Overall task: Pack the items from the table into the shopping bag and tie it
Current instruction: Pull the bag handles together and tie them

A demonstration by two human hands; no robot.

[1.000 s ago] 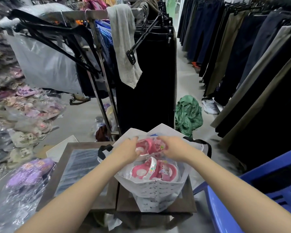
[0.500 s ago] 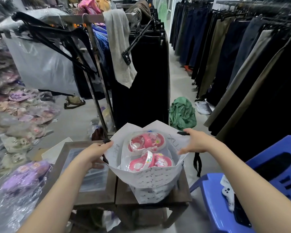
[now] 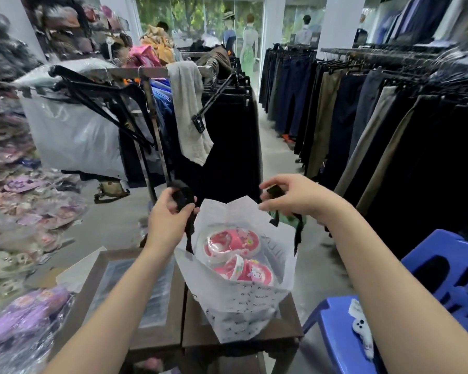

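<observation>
A white printed shopping bag (image 3: pixel 243 306) stands open on the dark wooden table (image 3: pixel 170 338). Inside it lie pink children's sandals (image 3: pixel 231 242) wrapped in clear plastic, a second pair (image 3: pixel 250 271) below them. My left hand (image 3: pixel 168 220) grips the bag's left black handle (image 3: pixel 185 198) and holds it raised above the rim. My right hand (image 3: pixel 295 195) grips the right black handle (image 3: pixel 274 190), lifted at about the same height. Both handle straps hang down to the bag's sides.
A blue plastic chair (image 3: pixel 443 287) stands at the right with a small white device (image 3: pixel 362 333) on its seat. Plastic-wrapped sandals (image 3: pixel 25 314) pile at the left. A clothes rack (image 3: pixel 200 109) stands beyond the table, and trousers (image 3: pixel 362 125) hang at the right.
My hands left the sandals in the bag, moved out to its rim, then took the two black handles and lifted them. The camera tilted up.
</observation>
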